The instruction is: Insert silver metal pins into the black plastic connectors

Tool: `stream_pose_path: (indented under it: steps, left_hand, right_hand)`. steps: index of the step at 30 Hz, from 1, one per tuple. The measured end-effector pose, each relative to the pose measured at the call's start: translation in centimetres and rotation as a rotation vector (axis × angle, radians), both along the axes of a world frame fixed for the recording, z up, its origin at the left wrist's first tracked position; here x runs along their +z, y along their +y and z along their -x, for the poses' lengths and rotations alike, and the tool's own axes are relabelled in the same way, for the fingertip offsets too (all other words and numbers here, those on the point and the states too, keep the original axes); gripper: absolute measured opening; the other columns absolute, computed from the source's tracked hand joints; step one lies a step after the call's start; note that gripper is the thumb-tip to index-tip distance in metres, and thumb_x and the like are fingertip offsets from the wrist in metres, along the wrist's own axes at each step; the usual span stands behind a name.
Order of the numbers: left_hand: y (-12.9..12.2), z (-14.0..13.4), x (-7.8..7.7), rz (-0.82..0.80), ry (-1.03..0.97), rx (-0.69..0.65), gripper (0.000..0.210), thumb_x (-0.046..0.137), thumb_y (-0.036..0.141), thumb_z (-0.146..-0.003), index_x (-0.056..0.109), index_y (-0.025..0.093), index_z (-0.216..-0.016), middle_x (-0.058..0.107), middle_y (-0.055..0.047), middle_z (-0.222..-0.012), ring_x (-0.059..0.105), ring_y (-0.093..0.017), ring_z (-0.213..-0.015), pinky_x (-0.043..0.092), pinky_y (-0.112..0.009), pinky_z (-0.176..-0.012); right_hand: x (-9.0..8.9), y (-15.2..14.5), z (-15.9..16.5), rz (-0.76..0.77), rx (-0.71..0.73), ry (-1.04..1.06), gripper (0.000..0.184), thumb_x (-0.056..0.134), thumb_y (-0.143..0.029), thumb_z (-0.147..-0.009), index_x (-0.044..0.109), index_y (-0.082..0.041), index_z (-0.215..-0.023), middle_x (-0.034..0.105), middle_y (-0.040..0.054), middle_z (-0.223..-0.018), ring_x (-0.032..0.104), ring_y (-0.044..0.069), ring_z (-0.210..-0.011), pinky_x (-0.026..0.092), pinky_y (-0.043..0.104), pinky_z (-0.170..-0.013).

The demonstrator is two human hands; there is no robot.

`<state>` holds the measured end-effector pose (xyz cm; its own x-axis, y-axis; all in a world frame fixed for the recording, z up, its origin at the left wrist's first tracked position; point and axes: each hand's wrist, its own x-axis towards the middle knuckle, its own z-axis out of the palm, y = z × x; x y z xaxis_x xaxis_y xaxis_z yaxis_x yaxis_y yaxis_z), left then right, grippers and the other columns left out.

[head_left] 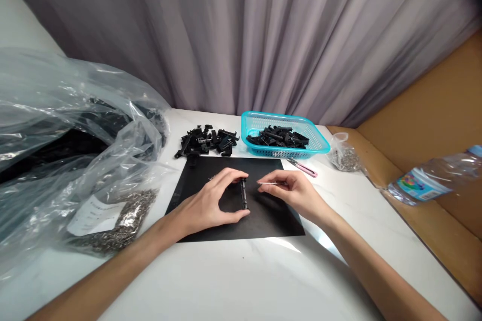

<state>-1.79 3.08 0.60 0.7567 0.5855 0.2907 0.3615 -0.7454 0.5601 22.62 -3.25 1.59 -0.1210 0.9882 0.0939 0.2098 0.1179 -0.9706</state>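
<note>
My left hand [211, 200] grips a narrow black plastic part [244, 193] by its two ends, between thumb and fingers, standing it on edge above a black mat [233, 228]. To its right, my right hand [291, 190] pinches a thin, shiny metal pin [266, 183] between thumb and forefinger. The pin's tip points left at the plastic part, with a gap between them. A few small shiny bits lie on the mat, half hidden behind my left hand.
Black plastic parts lie in a loose pile [207, 140] and in a blue basket [324, 148]. A pink-handled cutter [307, 168] sits before the basket. Bags of small metal pieces stand left [130, 218] and right [346, 159]. A water bottle [425, 183] is at far right.
</note>
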Motion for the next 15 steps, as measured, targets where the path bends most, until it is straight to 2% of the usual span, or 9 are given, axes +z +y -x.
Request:
stream_pose_path:
  steps: [4,15]
  left_hand:
    - [0.09,0.17,-0.22,-0.014,0.03,0.003,0.063,0.077,0.039,-0.084,0.048,0.028,-0.139,0.056,-0.007,-0.134,0.061,-0.026,-0.123,0.053,-0.041,-0.106]
    - [0.64,0.12,-0.51,-0.011,0.043,-0.024,0.061,0.082,0.046,-0.079,0.055,0.025,-0.13,0.062,-0.006,-0.126,0.06,-0.027,-0.12,0.051,-0.043,-0.105]
  right_hand:
    - [-0.15,-0.02,0.3,-0.014,0.033,-0.031,0.026,0.074,-0.045,-0.089,0.073,-0.019,-0.092,0.078,0.0058,-0.093,0.074,0.02,-0.087,0.058,0.031,-0.078]
    - [-0.6,0.15,0.13,0.013,0.1,0.044,0.024,0.073,-0.04,-0.09,0.077,-0.021,-0.105,0.079,0.0057,-0.103,0.074,0.022,-0.098,0.057,0.035,-0.091]
